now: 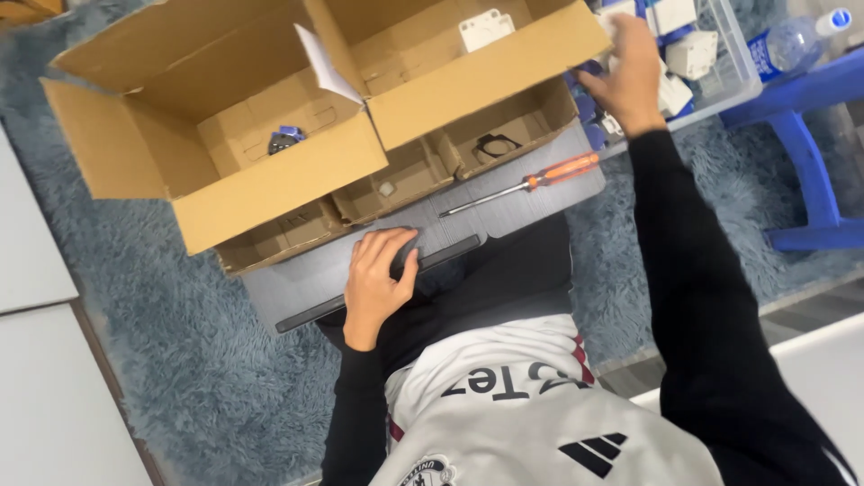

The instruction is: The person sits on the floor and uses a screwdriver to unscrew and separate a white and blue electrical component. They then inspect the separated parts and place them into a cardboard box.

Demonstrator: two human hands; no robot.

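Note:
My left hand point(380, 274) rests flat on the near edge of a grey board point(526, 211) that lies across my lap, fingers spread, holding nothing. My right hand point(628, 76) is stretched out to the far right into a clear plastic bin point(740, 63) of white and blue parts; its fingers curl down among them, and I cannot tell whether they grip one. An orange-handled screwdriver point(531, 183) lies on the board between the hands. Beyond it stand two large open cardboard boxes point(270, 193) point(490, 76), the left with a small blue-black part point(285, 139), the right with a white part point(486, 29).
Low cardboard trays point(396, 180) sit under the boxes; one holds a black ring point(493, 145). A blue plastic stool point(805, 135) and a water bottle point(796, 38) stand at the right. A shaggy grey-blue rug point(162, 315) covers the floor. White panels point(36, 270) lie at left.

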